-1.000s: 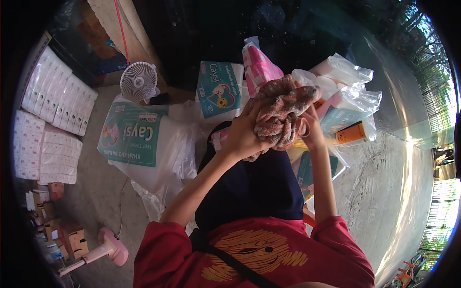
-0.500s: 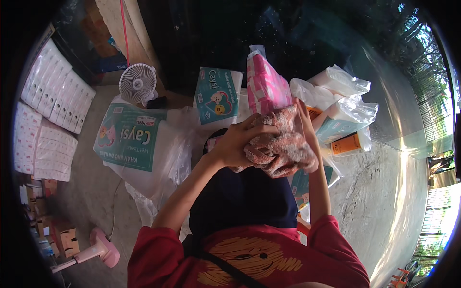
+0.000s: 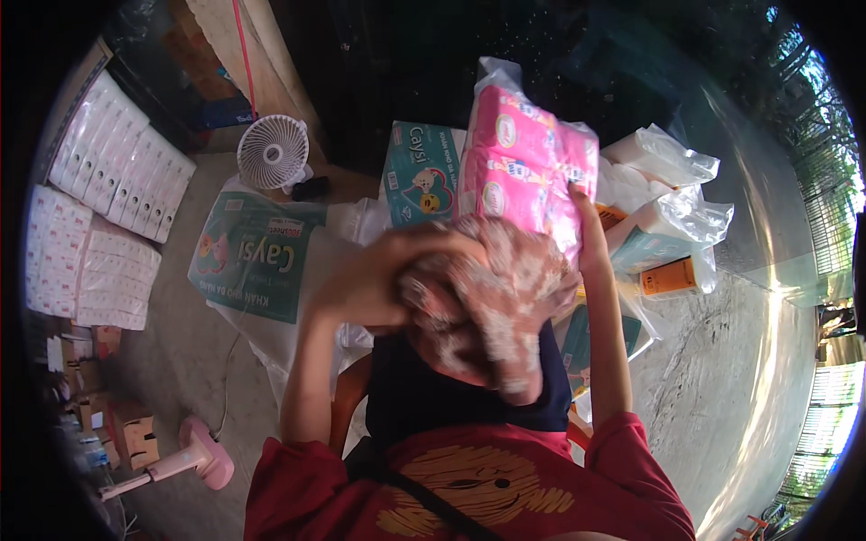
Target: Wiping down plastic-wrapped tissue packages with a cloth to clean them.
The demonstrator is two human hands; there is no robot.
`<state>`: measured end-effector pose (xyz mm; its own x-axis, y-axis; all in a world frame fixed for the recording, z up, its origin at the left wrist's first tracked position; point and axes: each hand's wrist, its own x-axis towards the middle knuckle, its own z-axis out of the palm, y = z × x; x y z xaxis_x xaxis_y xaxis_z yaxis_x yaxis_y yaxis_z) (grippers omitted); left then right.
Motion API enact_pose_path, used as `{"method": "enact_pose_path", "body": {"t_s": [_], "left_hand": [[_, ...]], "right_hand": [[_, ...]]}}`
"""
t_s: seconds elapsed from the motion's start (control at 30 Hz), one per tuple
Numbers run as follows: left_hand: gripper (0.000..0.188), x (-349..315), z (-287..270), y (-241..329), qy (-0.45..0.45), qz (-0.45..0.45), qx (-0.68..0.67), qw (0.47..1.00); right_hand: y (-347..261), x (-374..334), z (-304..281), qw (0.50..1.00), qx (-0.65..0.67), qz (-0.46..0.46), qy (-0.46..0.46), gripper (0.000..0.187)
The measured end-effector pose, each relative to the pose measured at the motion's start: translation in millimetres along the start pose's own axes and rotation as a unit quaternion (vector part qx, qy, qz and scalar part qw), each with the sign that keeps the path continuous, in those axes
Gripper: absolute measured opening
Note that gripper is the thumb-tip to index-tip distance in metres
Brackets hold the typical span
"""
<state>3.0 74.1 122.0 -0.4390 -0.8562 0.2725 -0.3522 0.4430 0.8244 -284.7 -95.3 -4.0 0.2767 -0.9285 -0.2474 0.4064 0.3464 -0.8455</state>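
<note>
My left hand, smeared by motion, grips a bunched reddish-brown and white patterned cloth over my lap. The cloth hangs in loose folds across the lower part of a pink plastic-wrapped tissue pack. My right hand is closed on the right edge of that pack, which stands tilted up with its front facing me. Loose clear wrap sticks up at the pack's top corner. The cloth hides the pack's bottom.
A green and white tissue pack stands behind on the left, a larger one nearer. Several clear-wrapped packs are heaped at right. A white fan, stacked white packs, cardboard boxes and a pink stand are at left.
My left hand has pulled the cloth down and left. The pink pack has turned its broad front toward me and risen slightly. My right hand has moved onto its right edge.
</note>
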Motion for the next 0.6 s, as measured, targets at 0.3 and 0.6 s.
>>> {"method": "enact_pose_path", "body": {"t_s": [0.3, 0.6], "left_hand": [[0.057, -20, -37, 20, 0.307, 0.0, 0.094, 0.947], [0.112, 18, 52, 58, 0.245, -0.033, 0.217, 0.944]], "right_hand": [[-8, -68, 27, 0.992, -0.076, -0.101, -0.006, 0.054], [-11, -93, 51, 0.976, -0.095, -0.183, 0.066, 0.046]]}}
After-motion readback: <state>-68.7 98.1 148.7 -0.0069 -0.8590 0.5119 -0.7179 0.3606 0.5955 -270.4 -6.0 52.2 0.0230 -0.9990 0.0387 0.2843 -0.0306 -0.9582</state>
